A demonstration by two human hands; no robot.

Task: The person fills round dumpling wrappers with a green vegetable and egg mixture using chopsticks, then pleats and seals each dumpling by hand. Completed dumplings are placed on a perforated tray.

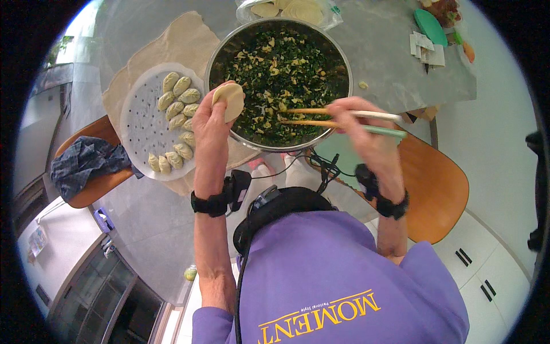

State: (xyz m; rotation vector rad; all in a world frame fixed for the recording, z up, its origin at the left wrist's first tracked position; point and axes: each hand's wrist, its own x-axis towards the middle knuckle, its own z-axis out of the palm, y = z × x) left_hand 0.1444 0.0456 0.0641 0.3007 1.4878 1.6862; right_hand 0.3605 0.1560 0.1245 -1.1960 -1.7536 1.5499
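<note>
A round dumpling wrapper [231,101] is pinched in my left hand [211,117], at the left rim of a large metal bowl [210,63]. Chopped green filling with yellow bits [275,69] fills the bowl. My right hand [360,121] is closed around a pair of chopsticks [312,110], white and pale green at the grip ends. Their wooden tips reach into the filling near the bowl's lower right. Left of my left hand, several pleated dumplings [182,86] lie along the right side of a white perforated round tray [140,123].
Beneath the tray spreads a beige cloth [172,43]. A plastic bag of wrappers [303,11] sits behind the bowl. A green lid [431,27] and paper slips [425,49] lie far right. Chairs [432,189] flank me; dark checked cloth [89,166] covers the left one.
</note>
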